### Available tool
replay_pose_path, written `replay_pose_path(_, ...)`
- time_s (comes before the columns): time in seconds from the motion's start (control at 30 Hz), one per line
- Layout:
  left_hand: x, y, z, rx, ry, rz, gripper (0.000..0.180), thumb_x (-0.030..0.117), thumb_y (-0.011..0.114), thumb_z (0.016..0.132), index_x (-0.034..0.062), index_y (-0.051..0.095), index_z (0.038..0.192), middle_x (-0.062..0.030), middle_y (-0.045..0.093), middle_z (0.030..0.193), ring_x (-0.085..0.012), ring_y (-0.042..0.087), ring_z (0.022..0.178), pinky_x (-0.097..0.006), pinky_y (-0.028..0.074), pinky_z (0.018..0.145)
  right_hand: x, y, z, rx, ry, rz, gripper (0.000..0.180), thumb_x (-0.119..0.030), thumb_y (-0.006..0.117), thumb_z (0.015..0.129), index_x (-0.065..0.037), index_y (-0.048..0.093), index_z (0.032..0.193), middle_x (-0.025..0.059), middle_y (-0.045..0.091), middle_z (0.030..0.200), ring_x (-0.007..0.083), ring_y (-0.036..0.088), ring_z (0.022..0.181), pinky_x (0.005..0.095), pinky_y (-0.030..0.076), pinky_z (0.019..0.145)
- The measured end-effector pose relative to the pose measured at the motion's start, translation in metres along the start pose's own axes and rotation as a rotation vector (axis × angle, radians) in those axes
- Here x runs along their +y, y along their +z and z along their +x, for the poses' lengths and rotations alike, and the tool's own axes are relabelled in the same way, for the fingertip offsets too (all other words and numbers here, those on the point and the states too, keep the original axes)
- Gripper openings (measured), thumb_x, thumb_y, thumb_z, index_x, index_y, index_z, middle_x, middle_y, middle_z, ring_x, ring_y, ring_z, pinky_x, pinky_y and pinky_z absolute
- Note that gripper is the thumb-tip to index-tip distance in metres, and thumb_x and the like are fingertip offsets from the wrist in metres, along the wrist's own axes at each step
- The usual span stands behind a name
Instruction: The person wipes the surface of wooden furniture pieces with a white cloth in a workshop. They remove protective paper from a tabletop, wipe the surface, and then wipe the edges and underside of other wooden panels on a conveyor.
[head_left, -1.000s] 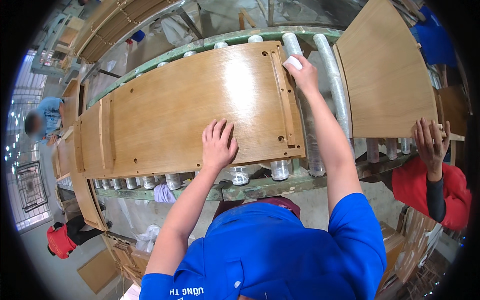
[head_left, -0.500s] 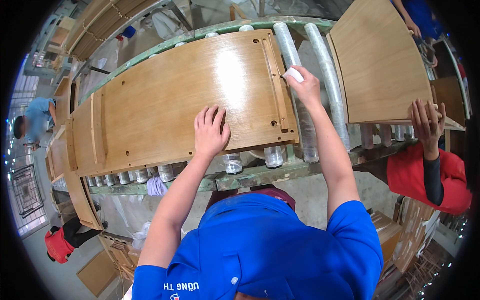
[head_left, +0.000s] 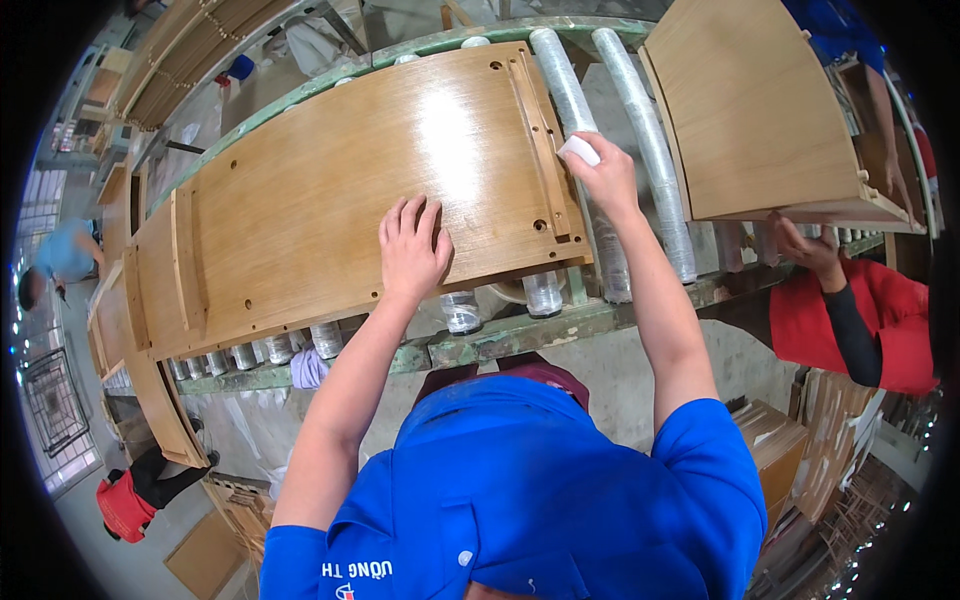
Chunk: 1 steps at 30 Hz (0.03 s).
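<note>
A long varnished wooden panel point(head_left: 330, 190) lies before me, with drilled holes and two crosswise wooden strips. My left hand point(head_left: 413, 245) rests flat on its surface near the front edge, fingers spread. Between the fingers and thumb of my right hand point(head_left: 608, 175) is a small white block point(head_left: 579, 151). It sits at the panel's right end, beside the right-hand wooden strip point(head_left: 540, 145); whether it touches the wood I cannot tell. The underside of the block is hidden.
Plastic-wrapped rollers point(head_left: 645, 150) on a green frame point(head_left: 540, 325) carry the panel. To the right stands a wooden cabinet piece point(head_left: 750, 110), with a red-sleeved co-worker's hand point(head_left: 810, 250) under its edge. Other people work at far left. A pale cloth point(head_left: 309, 369) hangs by the rollers.
My right hand has brought the white block slightly nearer me along the panel's end. My left hand stays put. The red-sleeved co-worker's hand has dropped to below the cabinet's edge. My view has shifted slightly.
</note>
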<state>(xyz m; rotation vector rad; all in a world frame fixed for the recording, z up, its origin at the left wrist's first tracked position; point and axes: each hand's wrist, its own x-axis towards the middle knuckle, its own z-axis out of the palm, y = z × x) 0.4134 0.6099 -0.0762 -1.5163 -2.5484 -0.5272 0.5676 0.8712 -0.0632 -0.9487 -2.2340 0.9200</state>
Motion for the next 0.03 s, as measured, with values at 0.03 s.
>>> replay_pose_path(0.03, -0.0001, 0.0007, 0.0003, -0.005, 0.002, -0.003, 0.040, 0.024, 0.056, 0.079, 0.0105, 0.054, 0.117, -0.0112, 0.047, 0.125, -0.0319, 0.038, 0.121, -0.046, 0.028, 0.103, -0.0003, -0.0026, -0.0031, 0.004, 0.005, -0.006, 0.038, -0.032, 0.065, 0.073, -0.010, 0.065, 0.104, 0.0163, 0.065, 0.096, 0.0307, 0.063, 0.088, 0.0371, 0.049, 0.080)
